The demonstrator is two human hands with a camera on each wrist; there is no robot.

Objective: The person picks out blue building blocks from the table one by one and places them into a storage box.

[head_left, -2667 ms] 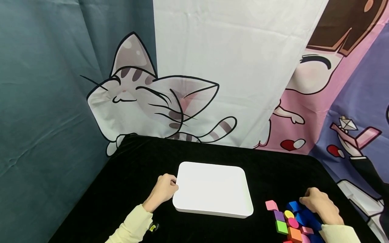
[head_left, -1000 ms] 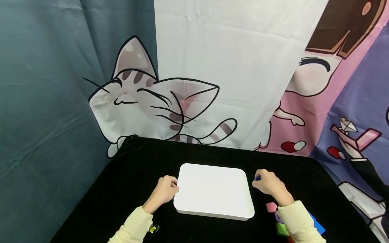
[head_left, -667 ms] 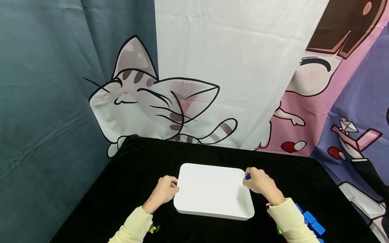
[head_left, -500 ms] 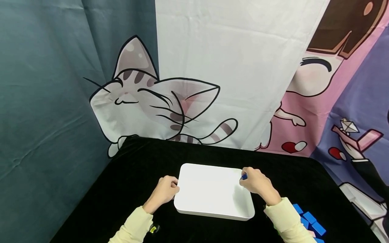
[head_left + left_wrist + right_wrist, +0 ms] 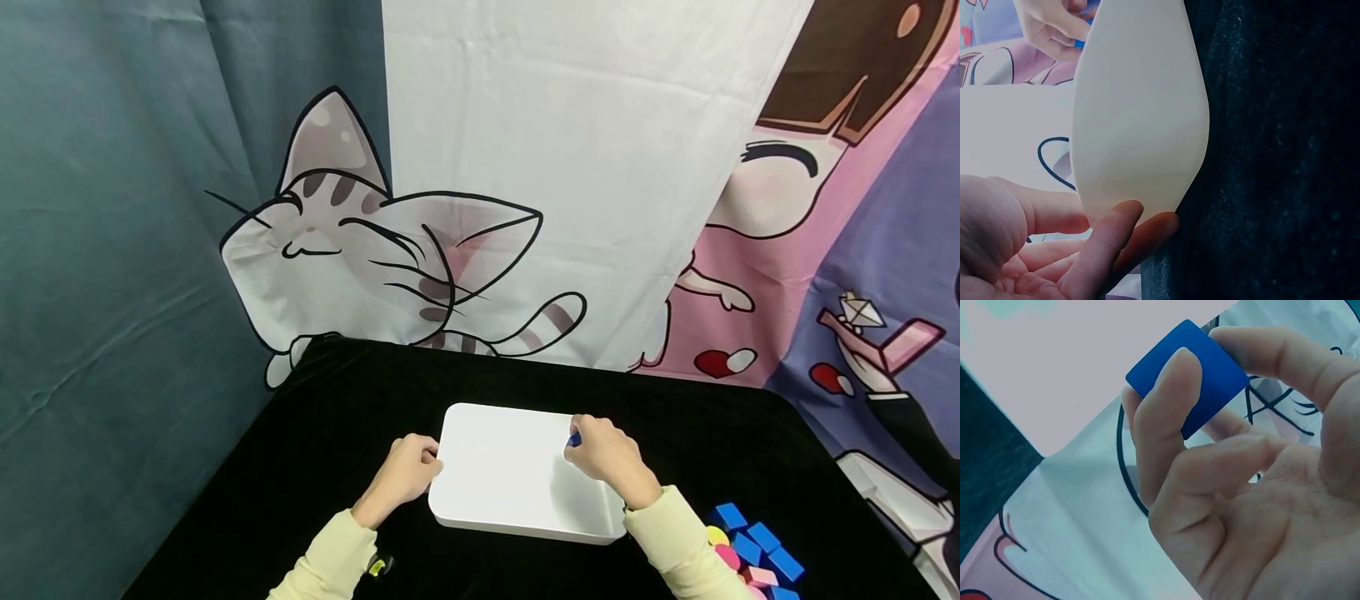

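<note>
A shallow white tray sits on black cloth, its inside bare. My left hand holds it at the left edge; in the left wrist view, fingertips press the outer wall of the tray while the thumb reaches its rim. Over the tray's right half is my right hand, pinching a blue block between thumb and fingers. That block shows a square face in the right wrist view, and only a small part of it shows from the head. A shadow falls on the tray floor below this hand.
Several loose blocks lie right of the tray, partly behind the right sleeve: blue blocks, a yellow round one, a magenta round one and a pink one. Printed curtains hang behind the black-covered table.
My right hand has left the block pile with a blue block and moved left, across the tray's right rim to above its inside. The left hand stays on the tray's left edge.
</note>
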